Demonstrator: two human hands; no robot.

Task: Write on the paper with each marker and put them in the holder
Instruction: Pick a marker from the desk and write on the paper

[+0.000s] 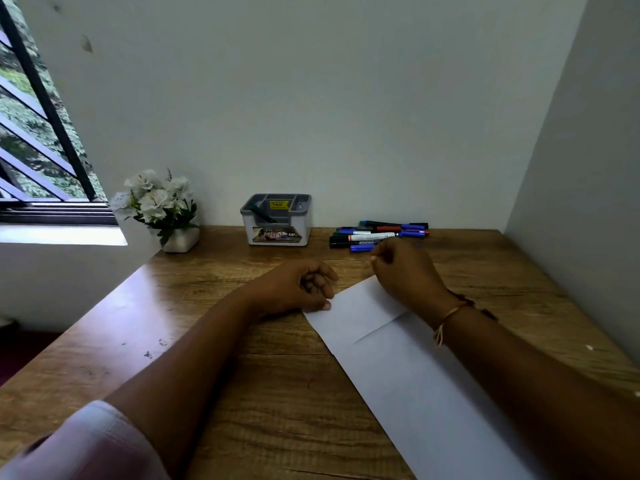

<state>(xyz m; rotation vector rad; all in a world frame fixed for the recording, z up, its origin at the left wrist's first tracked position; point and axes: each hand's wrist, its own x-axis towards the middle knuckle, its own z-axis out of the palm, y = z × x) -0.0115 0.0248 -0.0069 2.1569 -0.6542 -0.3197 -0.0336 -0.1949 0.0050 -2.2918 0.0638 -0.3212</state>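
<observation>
A long white paper (391, 362) with a fold crease lies on the wooden desk (242, 375), running from the middle toward the near right. My left hand (298, 289) rests on the desk with curled fingers, one fingertip touching the paper's far left corner. My right hand (405, 271) lies over the paper's far end, its thumb and fingers drawn together right beside a blue marker (360, 248). Whether it grips that marker is hidden. Several markers (379, 232) lie in a pile by the back wall. The grey-and-white holder (277, 233) stands left of them with one dark marker (260, 213) inside.
A white pot of white flowers (162, 209) stands at the desk's back left corner, beside a barred window (38, 133). Walls close the desk at the back and on the right. The desk's left edge runs diagonally toward me.
</observation>
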